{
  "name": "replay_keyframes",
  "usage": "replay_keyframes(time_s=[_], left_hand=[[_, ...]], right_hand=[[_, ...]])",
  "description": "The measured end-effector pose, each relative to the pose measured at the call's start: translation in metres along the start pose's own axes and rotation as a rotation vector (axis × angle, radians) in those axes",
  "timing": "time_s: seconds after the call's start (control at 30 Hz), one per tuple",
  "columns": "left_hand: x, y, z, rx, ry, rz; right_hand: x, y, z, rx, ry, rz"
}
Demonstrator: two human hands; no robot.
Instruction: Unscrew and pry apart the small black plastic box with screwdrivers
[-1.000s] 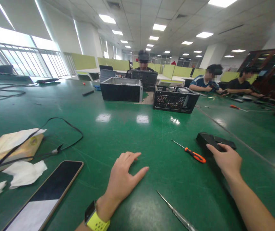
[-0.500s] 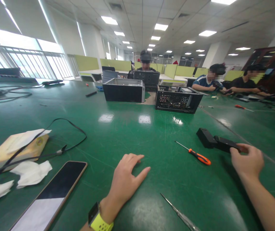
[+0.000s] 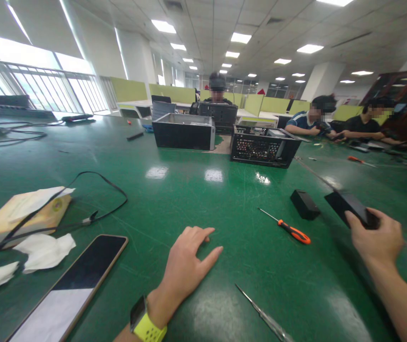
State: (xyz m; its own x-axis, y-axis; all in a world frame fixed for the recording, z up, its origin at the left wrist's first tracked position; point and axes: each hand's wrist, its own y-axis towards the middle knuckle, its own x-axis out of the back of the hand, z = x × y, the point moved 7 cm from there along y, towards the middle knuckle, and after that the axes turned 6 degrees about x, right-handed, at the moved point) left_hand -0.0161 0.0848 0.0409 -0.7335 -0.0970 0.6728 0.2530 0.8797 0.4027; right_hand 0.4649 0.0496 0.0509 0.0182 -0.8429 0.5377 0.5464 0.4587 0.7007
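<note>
My right hand (image 3: 381,237) grips a flat black box-shaped piece (image 3: 354,206), thumb on its near side, raised off the green table (image 3: 224,199). Just left of it, apart from it, a smaller black block (image 3: 305,204) lies on the table. An orange-and-black screwdriver (image 3: 294,232) rests closer in, its shaft pointing to the far left. My left hand (image 3: 189,256), with a yellow-strapped watch on the wrist, lies on the table with fingers apart and nothing in it. Between my arms is a thin metal tool (image 3: 262,313) with a clear handle.
A phone (image 3: 75,285), crumpled tissues (image 3: 44,251), a tissue pack (image 3: 25,213) and a black cable (image 3: 118,185) lie at left. Two open computer cases (image 3: 184,133) (image 3: 263,147) stand farther back. Several people sit beyond, at the far side and right (image 3: 303,123).
My right hand has lifted the flat black piece and drawn it right, away from the black block, tilting it. My left hand has stayed put.
</note>
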Motion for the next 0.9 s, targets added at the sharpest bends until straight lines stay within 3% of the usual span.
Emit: replay_keyframes(time_s=[0.03, 0.13, 0.23, 0.3, 0.37, 0.43, 0.5, 0.63, 0.7, 0.8, 0.9], left_hand=[[-0.001, 0.000, -0.001, -0.005, -0.004, 0.009], [-0.004, -0.003, -0.004, -0.028, -0.022, 0.038], [-0.007, -0.005, -0.007, -0.052, -0.044, 0.063], [-0.010, -0.007, -0.009, -0.066, -0.045, 0.098], [-0.013, -0.008, -0.009, -0.069, -0.028, 0.141], [-0.015, -0.008, -0.010, -0.063, -0.011, 0.165], [-0.015, -0.007, -0.010, -0.058, -0.010, 0.163], [-0.012, -0.006, -0.012, -0.053, -0.033, 0.137], [-0.010, -0.005, -0.013, -0.053, -0.039, 0.123], [-0.010, -0.004, -0.013, -0.062, -0.044, 0.108], [-0.010, -0.004, -0.013, -0.069, -0.050, 0.097]], right_hand=[[0.003, -0.007, 0.021, 0.052, 0.044, 0.008], [-0.003, -0.045, 0.098, 0.243, 0.265, 0.201], [-0.017, -0.111, 0.183, 0.587, 0.530, 0.598], [-0.020, -0.149, 0.218, 0.727, 0.619, 0.792], [-0.022, -0.168, 0.231, 0.783, 0.654, 0.894], [-0.025, -0.164, 0.228, 0.763, 0.659, 0.901], [-0.029, -0.139, 0.206, 0.625, 0.620, 0.787], [-0.032, -0.069, 0.125, 0.228, 0.438, 0.420], [-0.035, -0.047, 0.084, 0.093, 0.351, 0.323], [-0.046, -0.031, 0.045, 0.000, 0.287, 0.336], [-0.054, -0.029, 0.032, -0.022, 0.261, 0.374]])
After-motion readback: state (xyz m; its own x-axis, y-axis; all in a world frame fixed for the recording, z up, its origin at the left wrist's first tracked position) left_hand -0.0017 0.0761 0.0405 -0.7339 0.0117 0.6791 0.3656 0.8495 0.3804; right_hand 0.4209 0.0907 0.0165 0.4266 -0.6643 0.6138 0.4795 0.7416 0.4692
